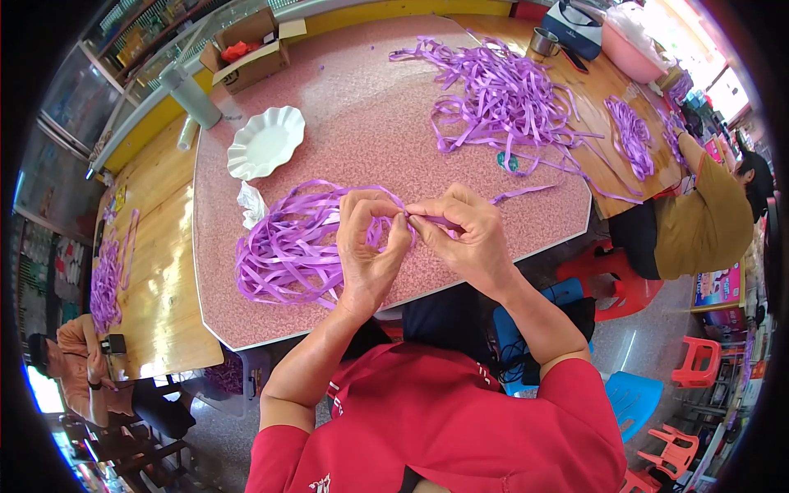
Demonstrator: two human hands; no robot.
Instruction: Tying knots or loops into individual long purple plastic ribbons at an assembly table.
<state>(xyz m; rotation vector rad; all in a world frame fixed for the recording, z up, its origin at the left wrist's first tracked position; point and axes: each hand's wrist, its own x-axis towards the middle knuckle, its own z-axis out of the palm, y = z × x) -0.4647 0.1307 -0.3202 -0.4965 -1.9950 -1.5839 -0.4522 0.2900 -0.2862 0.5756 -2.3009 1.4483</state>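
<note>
The left hand [366, 275] and the right hand [474, 238] meet fingertip to fingertip above the near part of the pink table [370, 107]; each one pinches, with thumb and forefinger, the same small place of a purple ribbon [523, 194]; the exact point of the pinch, whether knot or plain joint, is too small to tell. The ribbon is thin and soft, so I judge that only such a fine grip can control it; the left fingers make a round shape, perhaps to leave the tips free for precise work.

From behind the right hand, a pointed end of ribbon comes out to its right; just left of the left hand, and partly behind it, lies a looped bundle [288, 259] of the same purple; its loops lie rather in one direction, probably for less tangling, and its closeness seems to give slack to the fingers.

Beyond the right hand, further to the right, there is a loose heap [505, 94]; it is well apart from the looped bundle, likely so that the two do not mix. Beyond the left hand and to its left, a crumpled white tissue [251, 205] touches or nearly touches the bundle; farther is a white scalloped plate [267, 142], presumably out of the elbows' way.
</note>
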